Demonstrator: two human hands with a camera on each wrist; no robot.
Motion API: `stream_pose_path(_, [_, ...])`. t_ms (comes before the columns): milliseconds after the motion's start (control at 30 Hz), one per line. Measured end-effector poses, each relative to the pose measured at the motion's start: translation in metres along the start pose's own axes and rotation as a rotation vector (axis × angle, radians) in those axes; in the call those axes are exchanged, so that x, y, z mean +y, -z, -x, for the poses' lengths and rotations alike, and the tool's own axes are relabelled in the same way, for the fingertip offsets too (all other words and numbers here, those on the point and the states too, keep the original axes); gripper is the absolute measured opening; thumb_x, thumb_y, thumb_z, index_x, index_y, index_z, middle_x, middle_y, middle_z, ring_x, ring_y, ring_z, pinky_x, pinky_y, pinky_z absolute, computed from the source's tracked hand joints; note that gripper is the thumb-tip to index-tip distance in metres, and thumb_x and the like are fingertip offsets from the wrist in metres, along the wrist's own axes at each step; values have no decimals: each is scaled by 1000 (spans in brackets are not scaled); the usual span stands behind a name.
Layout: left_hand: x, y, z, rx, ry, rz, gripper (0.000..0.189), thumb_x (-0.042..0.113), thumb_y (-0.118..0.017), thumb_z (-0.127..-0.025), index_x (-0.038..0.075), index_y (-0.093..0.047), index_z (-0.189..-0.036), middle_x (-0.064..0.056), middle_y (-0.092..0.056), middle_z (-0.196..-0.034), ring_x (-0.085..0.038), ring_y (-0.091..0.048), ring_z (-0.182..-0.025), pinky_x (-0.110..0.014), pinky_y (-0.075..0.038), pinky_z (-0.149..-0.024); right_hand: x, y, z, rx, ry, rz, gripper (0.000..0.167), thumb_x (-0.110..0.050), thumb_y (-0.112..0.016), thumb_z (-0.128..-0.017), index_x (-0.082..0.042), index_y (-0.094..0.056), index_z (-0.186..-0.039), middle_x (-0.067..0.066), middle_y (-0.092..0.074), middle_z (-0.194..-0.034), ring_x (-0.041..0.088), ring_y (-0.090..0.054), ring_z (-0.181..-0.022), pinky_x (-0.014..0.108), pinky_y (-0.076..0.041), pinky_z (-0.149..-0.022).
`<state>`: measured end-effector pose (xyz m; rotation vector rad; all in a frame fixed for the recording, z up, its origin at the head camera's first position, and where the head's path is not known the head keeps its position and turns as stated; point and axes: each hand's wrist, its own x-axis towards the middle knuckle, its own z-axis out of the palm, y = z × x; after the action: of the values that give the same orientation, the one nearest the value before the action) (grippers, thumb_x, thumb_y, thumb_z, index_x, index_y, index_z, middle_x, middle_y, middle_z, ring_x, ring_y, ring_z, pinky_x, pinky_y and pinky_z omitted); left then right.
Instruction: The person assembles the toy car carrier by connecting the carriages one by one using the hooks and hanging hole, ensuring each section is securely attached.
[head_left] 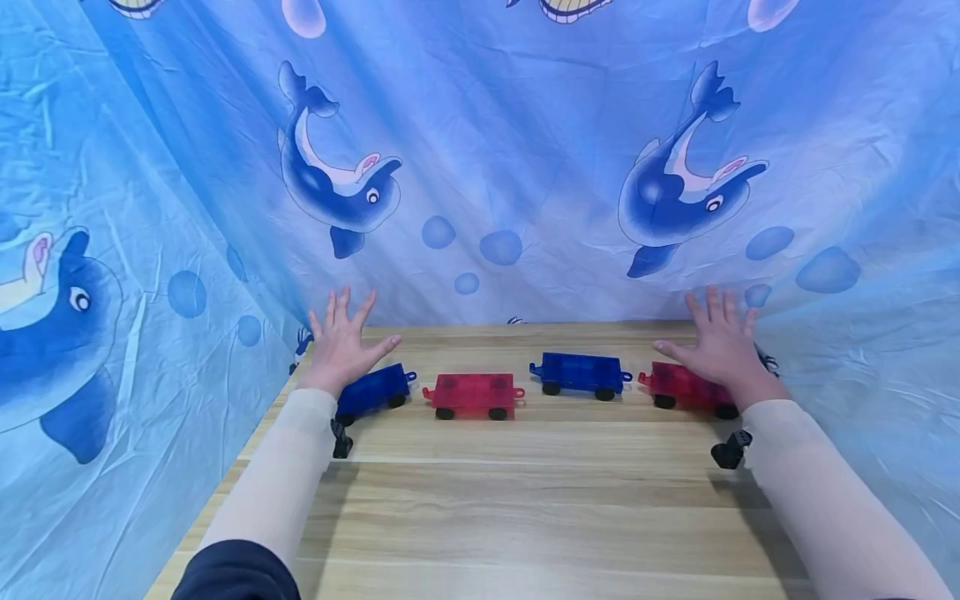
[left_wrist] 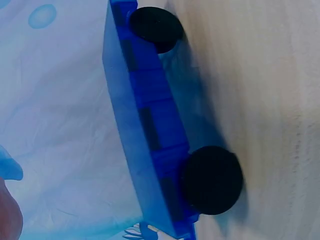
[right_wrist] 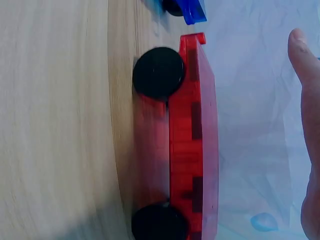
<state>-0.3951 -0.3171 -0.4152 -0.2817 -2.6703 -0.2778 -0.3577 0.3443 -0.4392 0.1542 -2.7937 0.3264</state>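
Note:
My left hand [head_left: 345, 346], fingers spread, is over the far left of the table, nearest a blue toy train car [head_left: 375, 388] that stands at a slant. The left wrist view shows that car's blue side [left_wrist: 155, 115] and two black wheels. Over the far right, my right hand [head_left: 718, 346] is spread too, partly covering a red toy train car [head_left: 686, 387]; the same red car [right_wrist: 187, 135] fills the right wrist view. Between the hands stand another red car [head_left: 474, 393] and another blue car [head_left: 581, 373], apart from each other. Neither hand holds anything.
The wooden table [head_left: 525, 500] extends toward me. A blue dolphin-print curtain [head_left: 480, 150] rises behind its back edge and along both sides. Black wrist cameras, the left one [head_left: 341, 440] and the right one [head_left: 732, 450], hang below the forearms.

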Motion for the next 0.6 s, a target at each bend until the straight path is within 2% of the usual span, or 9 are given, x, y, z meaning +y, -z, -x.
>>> stream_pose_path(100, [-2, -3, 3, -11, 13, 8, 104, 87, -52, -87, 39, -11, -169, -15, 4, -175, -38, 16, -158, -74, 18, -113, -5, 0, -1, -11, 16, -12, 117, -78, -59, -90, -9, -7, -169, 27, 12, -171, 44, 28, -152, 67, 29, -110])
stream_pose_path(233, [-4, -7, 7, -13, 21, 16, 104, 86, -53, -87, 38, -11, -169, -16, 3, -175, -38, 16, -158, -74, 17, -114, -11, -2, -2, -20, 29, -6, 118, -79, -59, -89, -9, -8, -169, 26, 12, -171, 45, 26, -153, 67, 29, -109])
stream_pose_path(433, [-7, -8, 13, 13, 25, 25, 102, 82, -58, -88, 39, -12, -169, -14, 3, -175, -39, 14, -159, -78, 12, -114, -15, -5, -2, -12, 40, 14, 121, -83, -58, -87, -11, -7, -169, 24, 11, -172, 44, 23, -154, 76, 17, -113])
stream_pose_path(600, [-9, -10, 19, 21, 32, 47, 102, 74, -65, -90, 42, -9, -168, -13, 4, -175, -38, 14, -159, -74, 18, -113, -20, -7, -1, -9, 47, -14, 120, -81, -60, -87, -17, -1, -170, 23, 12, -172, 43, 23, -155, 70, 22, -113])
